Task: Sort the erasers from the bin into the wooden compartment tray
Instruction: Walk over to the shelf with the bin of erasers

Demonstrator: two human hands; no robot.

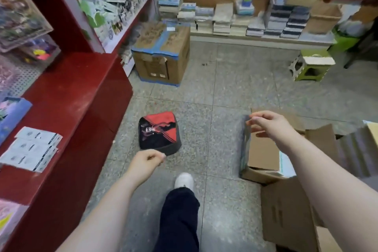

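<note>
No erasers, bin or wooden compartment tray show in the head view. My left hand (146, 162) hangs over the tiled floor with its fingers loosely curled and nothing visible in it. It is just in front of a black and red box (159, 132) lying on the floor. My right hand (268, 124) is raised over an open cardboard box (263, 149), fingers relaxed and slightly bent, holding nothing. The picture is blurred by motion.
A red counter (67, 112) with small packs runs along the left. A taped carton (161, 61) stands ahead, book stacks (245, 20) line the back, and a green stool (311, 65) is at right. More flattened cardboard (290, 210) lies at lower right. My leg and white shoe (184, 180) step forward.
</note>
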